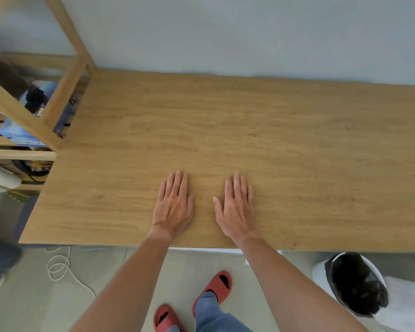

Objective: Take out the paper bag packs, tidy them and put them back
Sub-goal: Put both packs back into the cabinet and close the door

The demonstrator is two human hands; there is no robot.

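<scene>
Head view looks down past red rubber slippers [217, 287] to two bare hands, the left hand [174, 207] and right hand [236, 208], lying flat, fingers straight, holding nothing, on a smooth oak-grain table [309, 144]. Paper bag packs cannot be made out; a slatted wooden shelf [65, 75] stands far left.

Setting: domestic room, likely a home workspace. Evidence: oak-veneer surface [225, 130] against a plain pale wall [225, 32]; wooden slatted shelf [34, 111], upper left, holding boxes; lined waste bin [355, 283], lower right; loose white cable [60, 267] on tiled floor; red house slippers [216, 286].
</scene>
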